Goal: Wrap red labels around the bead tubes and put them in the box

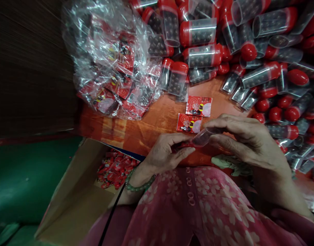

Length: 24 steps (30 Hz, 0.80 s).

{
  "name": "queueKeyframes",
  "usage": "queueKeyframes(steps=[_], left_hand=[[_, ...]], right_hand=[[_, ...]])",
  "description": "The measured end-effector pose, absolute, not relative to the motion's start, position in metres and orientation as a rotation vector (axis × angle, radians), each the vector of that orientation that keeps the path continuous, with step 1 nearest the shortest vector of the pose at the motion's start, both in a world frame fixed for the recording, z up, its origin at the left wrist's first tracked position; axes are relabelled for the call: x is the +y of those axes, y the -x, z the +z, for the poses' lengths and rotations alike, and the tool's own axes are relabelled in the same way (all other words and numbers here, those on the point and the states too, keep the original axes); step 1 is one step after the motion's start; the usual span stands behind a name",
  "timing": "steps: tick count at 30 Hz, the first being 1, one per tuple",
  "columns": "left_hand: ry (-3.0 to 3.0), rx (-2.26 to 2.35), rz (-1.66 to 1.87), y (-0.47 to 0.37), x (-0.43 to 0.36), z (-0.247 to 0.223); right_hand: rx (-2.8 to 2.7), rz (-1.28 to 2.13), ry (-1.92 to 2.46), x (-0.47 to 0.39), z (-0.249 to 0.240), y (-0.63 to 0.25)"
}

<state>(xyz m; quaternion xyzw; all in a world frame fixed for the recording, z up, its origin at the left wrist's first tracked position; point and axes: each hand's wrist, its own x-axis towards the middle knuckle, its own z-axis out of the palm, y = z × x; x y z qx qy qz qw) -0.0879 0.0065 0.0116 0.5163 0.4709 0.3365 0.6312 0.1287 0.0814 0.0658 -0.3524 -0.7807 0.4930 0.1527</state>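
Between my two hands, near the table's front edge, is a clear plastic container (203,137). My left hand (169,150) pinches a red part at its left end; that part is mostly covered by the fingers. The thumb and fingers of my right hand (239,136) close round the clear right end. Just beyond the hands, two red printed cards (198,106) lie on the orange table (157,128), the nearer one (189,123) close to my left fingertips.
Many red-capped clear containers (201,32) with dark balls are heaped at the back and right. A clear plastic bag (113,65) of red cards lies at back left. Below the table's left edge stands a cardboard box (77,191) with small red items (115,169). A pale cloth (232,162) lies by my right wrist.
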Motion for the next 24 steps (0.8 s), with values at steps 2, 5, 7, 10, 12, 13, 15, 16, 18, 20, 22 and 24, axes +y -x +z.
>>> queueKeyframes(steps=[2, 5, 7, 10, 12, 13, 15, 16, 18, 20, 22, 24], left_hand=[[-1.16, 1.066, 0.725, 0.089, 0.01, 0.012], [-1.218, 1.016, 0.639, 0.092, 0.012, 0.011], [-1.234, 1.0, 0.582, 0.094, 0.012, 0.012], [-1.169, 0.967, 0.546, 0.092, 0.012, 0.013], [-1.118, 0.955, 0.555, 0.09, 0.011, 0.013], [-1.104, 0.96, 0.565, 0.088, 0.011, 0.014], [-1.104, 0.985, 0.588, 0.085, 0.01, 0.014], [-1.111, 0.995, 0.596, 0.084, 0.01, 0.014], [-1.128, 1.03, 0.596, 0.083, 0.009, 0.015], [-1.155, 1.099, 0.588, 0.085, 0.008, 0.014], [-1.174, 1.153, 0.572, 0.087, 0.006, 0.011], [-1.175, 1.145, 0.547, 0.086, 0.005, 0.008]], right_hand=[[-2.197, 1.425, 1.043, 0.08, 0.065, -0.129], [-2.119, 1.484, 1.103, 0.076, 0.063, -0.129], [-2.064, 1.502, 1.122, 0.073, 0.062, -0.129], [-2.045, 1.561, 1.084, 0.069, 0.058, -0.13], [-2.06, 1.545, 1.07, 0.068, 0.055, -0.131], [-2.072, 1.524, 1.068, 0.068, 0.053, -0.132], [-2.087, 1.55, 1.049, 0.068, 0.051, -0.134], [-2.075, 1.589, 1.047, 0.068, 0.049, -0.134], [-2.022, 1.648, 1.084, 0.067, 0.046, -0.135], [-1.972, 1.628, 1.175, 0.066, 0.043, -0.135], [-1.941, 1.608, 1.223, 0.063, 0.041, -0.135], [-1.944, 1.63, 1.192, 0.061, 0.041, -0.136]])
